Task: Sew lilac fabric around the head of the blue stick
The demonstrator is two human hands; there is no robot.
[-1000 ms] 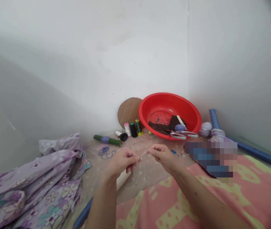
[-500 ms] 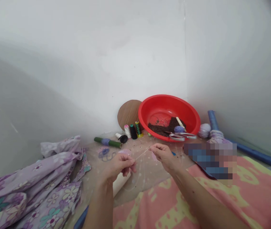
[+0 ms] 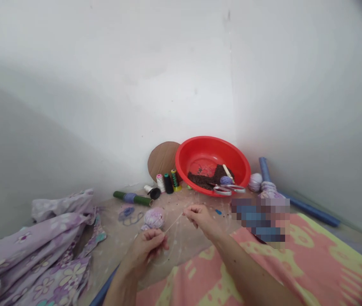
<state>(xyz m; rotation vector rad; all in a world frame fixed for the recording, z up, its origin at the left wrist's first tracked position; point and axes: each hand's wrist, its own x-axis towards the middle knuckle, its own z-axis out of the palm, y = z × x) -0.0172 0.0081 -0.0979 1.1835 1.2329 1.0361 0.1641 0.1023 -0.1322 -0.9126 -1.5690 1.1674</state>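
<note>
A thin pale thread [image 3: 173, 223] is stretched between my two hands, slanting up to the right. My left hand [image 3: 150, 246] pinches its lower end between thumb and fingers. The upper end is pinched in the fingertips of my right hand [image 3: 200, 217]. Just beyond my left hand lies a pink and lilac yarn ball [image 3: 154, 217]. Loose purple yarn [image 3: 128, 214] curls on the table cover [image 3: 181, 244] farther left. Whether a needle is on the thread is too small to tell.
A red basin [image 3: 212, 146] holds dark fabric, with scissors [image 3: 228, 189] at its front rim. Left of it stand thread spools [image 3: 168, 183] and a cardboard disc [image 3: 163, 161]. A green tube [image 3: 132, 198] lies left, near floral cloth [image 3: 59, 238]. Pink-yellow cloth [image 3: 257, 263] covers the front right.
The view has shifted, so most objects appear farther left and lower. My hands still hold the thread, and the pink and lilac yarn ball now shows more fully beyond my left hand.
</note>
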